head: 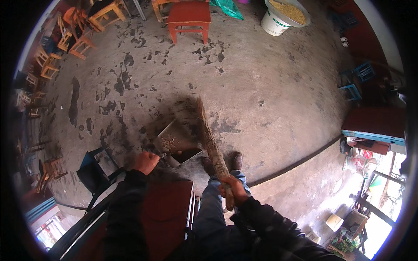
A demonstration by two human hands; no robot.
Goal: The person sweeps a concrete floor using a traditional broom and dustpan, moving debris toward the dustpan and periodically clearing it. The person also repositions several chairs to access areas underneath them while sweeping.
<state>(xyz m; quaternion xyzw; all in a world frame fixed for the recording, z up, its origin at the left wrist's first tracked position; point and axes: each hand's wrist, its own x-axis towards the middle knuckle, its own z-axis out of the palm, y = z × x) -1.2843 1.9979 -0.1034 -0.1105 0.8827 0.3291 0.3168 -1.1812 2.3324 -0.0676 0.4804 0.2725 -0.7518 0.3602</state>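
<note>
My right hand (pixel 234 190) grips a straw hand broom (pixel 214 150) near its butt end. The broom slants up and away from me, and its blurred bristle tip reaches past the far side of the dustpan. My left hand (pixel 145 162) is closed around the handle end of a metal dustpan (pixel 192 158). Light crumbs and scraps of debris (pixel 170 143) lie in the pan. The pan rests on or just above the worn concrete floor (pixel 261 91), just ahead of my shoes (pixel 237 161); I cannot tell whether it touches.
A red wooden chair (pixel 189 14) stands ahead. Beyond it to the right, a wide bowl of yellow grain (pixel 289 11) sits on a white bucket (pixel 273 24). A dark stool-like frame (pixel 98 168) is left of my left hand. A red cabinet (pixel 166 208) stands close by my left leg.
</note>
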